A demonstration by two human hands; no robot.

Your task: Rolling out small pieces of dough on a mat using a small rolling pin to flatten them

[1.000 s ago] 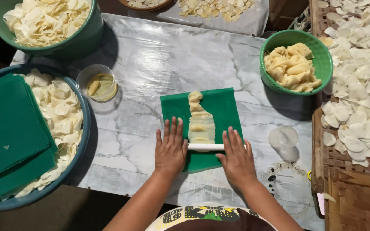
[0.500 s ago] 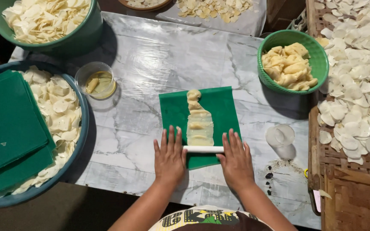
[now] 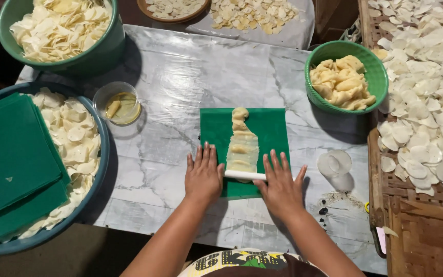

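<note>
Dough (image 3: 242,149) lies in a pale flattened strip down the middle of a green mat (image 3: 272,131) on the marble table (image 3: 170,92), its near end under a thin white roller (image 3: 245,176). Left hand (image 3: 203,176) and right hand (image 3: 280,185) rest flat, fingers spread and nearly straight, palms pressing the roller's ends without gripping it. Uneven pressure between the palms could, I judge, skew the roller and thin the strip lopsidedly or tear it; the mat might also slide on the smooth marble, and a clear cup (image 3: 335,166) just beside the right hand could be knocked
</note>
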